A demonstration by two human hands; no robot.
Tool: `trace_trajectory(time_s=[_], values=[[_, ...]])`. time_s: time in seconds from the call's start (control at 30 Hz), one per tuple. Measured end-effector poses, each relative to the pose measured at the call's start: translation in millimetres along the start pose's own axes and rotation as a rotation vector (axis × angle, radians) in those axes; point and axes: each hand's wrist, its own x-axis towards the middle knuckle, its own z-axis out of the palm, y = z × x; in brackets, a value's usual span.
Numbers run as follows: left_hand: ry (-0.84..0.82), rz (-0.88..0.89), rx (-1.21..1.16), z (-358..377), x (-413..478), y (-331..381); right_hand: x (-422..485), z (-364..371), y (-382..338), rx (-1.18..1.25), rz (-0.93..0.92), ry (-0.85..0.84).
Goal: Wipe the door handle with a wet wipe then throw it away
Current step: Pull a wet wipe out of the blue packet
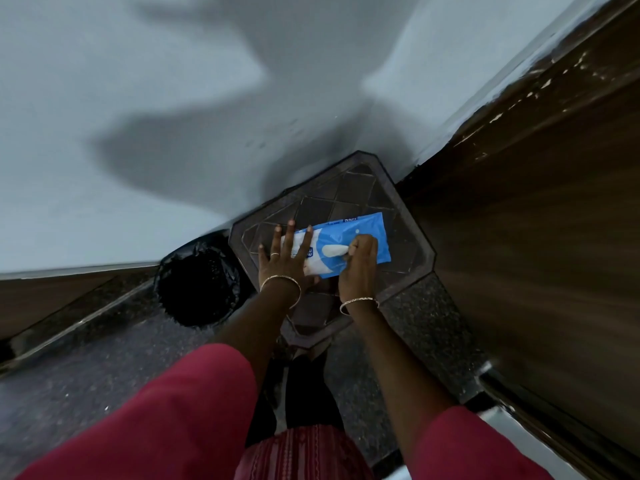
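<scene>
While the blue wet wipe pack (pixel 341 243) lies flat on the dark brown stool (pixel 408 237) at the centre of the frame, the step in hand looks to be drawing out one wipe. The left hand (pixel 285 259) rests with its fingers spread flat on the left end of the pack, pinning it down, gripping nothing. The right hand (pixel 360 263) is curled with its fingertips pinched on the white flap (pixel 334 251) at the pack's middle; whether it holds the flap itself or a wipe beneath it I cannot tell. To do this well, the left hand should press firmly so the light pack does not lift or slide across the stool's patterned top, and the right should peel low and steady, then take only the top sheet. Resealing the flap afterwards would keep the rest moist. A bin with a black liner (pixel 197 282) stands just beside the stool, at its left, handy for the throw-away. No door handle is clearly visible; the wooden door (pixel 536 220) fills the right of the frame.
</scene>
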Motion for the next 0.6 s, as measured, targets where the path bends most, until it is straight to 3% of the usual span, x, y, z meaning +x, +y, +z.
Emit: trace_trajectory(time_s=[0.1, 0.23, 0.33, 0.43, 0.53, 0.6], values=[[-0.005, -0.002, 0.002, -1.1, 0.0, 0.5, 0.8, -5.3, 2.4, 0.070, -0.012, -0.009], [-0.022, -0.007, 0.002, -3.1, 0.0, 0.8, 5.4, -13.7, 2.9, 0.218, 0.104, 0.056], [-0.020, -0.007, -0.002, -3.1, 0.4, 0.6, 8.0, -23.8, 6.8, 0.331, 0.249, 0.111], [-0.014, 0.019, -0.018, -7.4, -2.1, 0.1, 15.4, -41.1, 11.2, 0.569, 0.520, 0.121], [0.107, 0.058, -0.048, -19.8, -13.7, 4.3, 17.2, -68.8, 6.0, 0.859, 0.719, 0.105], [0.265, 0.092, -0.150, -32.8, -27.5, 13.2, 13.1, -89.2, -2.6, 0.962, 0.738, 0.069]])
